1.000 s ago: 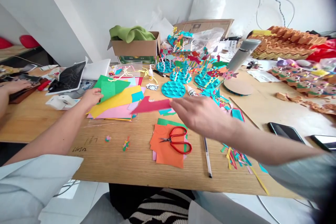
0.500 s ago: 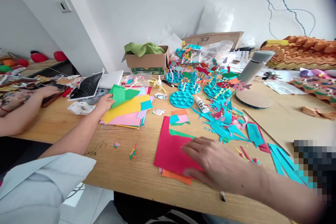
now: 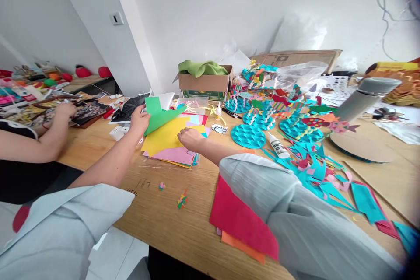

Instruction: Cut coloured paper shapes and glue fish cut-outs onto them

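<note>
My left hand (image 3: 139, 120) grips the edge of a green paper sheet (image 3: 159, 115), lifting it from a stack of coloured paper. My right hand (image 3: 191, 138) rests with curled fingers on the stack's yellow sheet (image 3: 166, 138), and a pink sheet (image 3: 173, 155) shows beneath. A red paper sheet (image 3: 238, 216) lies on orange paper (image 3: 241, 246), partly under my right sleeve (image 3: 295, 210). The scissors seen earlier are hidden.
A co-worker's hand (image 3: 64, 110) works on a dark pad at the far left. Teal egg-carton discs (image 3: 248, 136), a glue bottle (image 3: 278, 145), teal paper scraps (image 3: 315, 175), a grey flask (image 3: 364, 98) and a cardboard box (image 3: 205, 82) crowd the wooden table (image 3: 157, 223).
My right hand has moved off the red sheet, left and farther away, onto the yellow sheet. The green sheet is lifted higher in my left hand. The view has swung to the left.
</note>
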### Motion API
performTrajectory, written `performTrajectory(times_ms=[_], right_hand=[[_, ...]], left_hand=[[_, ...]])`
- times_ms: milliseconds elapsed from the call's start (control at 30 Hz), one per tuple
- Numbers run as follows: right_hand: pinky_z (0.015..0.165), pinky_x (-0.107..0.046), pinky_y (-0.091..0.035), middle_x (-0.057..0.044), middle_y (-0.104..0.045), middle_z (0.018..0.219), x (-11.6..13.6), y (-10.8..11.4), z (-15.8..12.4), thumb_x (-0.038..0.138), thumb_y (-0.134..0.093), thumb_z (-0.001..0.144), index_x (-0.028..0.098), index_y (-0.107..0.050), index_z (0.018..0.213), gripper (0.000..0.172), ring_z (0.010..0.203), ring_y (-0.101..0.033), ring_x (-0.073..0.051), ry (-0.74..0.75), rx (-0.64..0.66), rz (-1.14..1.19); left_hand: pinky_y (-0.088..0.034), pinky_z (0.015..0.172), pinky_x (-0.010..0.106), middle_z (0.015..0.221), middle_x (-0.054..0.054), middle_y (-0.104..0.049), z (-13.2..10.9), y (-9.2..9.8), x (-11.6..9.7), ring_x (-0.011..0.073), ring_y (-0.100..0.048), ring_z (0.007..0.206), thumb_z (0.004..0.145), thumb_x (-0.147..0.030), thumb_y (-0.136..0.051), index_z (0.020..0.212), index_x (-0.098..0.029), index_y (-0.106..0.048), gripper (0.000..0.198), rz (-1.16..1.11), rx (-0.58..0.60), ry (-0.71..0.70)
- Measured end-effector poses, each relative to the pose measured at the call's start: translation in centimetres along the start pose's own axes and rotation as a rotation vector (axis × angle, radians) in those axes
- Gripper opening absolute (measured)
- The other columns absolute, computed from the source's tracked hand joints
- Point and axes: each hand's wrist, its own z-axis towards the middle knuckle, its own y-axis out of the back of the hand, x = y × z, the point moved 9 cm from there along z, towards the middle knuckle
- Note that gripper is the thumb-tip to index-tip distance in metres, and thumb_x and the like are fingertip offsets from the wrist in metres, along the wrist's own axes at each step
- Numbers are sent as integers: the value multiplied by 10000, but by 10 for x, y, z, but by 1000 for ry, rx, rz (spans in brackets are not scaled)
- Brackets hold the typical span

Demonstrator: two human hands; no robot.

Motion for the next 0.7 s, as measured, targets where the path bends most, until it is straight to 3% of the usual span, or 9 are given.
performTrajectory(times_ms=[200, 533, 700], right_hand=[[812, -355, -500, -213, -707, 1031, 11, -23, 43, 93, -475, 897, 89, -660, 1031, 228, 1006, -675, -250, 81, 67, -58], [738, -351, -524, -189, -725, 1000, 18, -24, 44, 103, -532, 861, 127, -703, 940, 190, 945, -695, -250, 179, 87, -99], [746, -357, -517, -177, -732, 976, 25, -23, 42, 74, -523, 848, 128, -709, 915, 205, 950, -689, -245, 196, 51, -84]], left_hand=[[-426, 508, 209, 792, 26, -696, 5, 3, 2, 132, -583, 555, 637, -144, -530, 1258, -166, -538, 622, -20, 22, -26], [-440, 516, 221, 793, 26, -683, 5, -5, 14, 130, -582, 542, 634, -140, -536, 1240, -165, -549, 607, -38, 51, 8], [-480, 565, 241, 772, 14, -672, 1, -10, 22, 145, -620, 589, 702, -108, -547, 1231, -158, -550, 531, -7, 75, 39]])
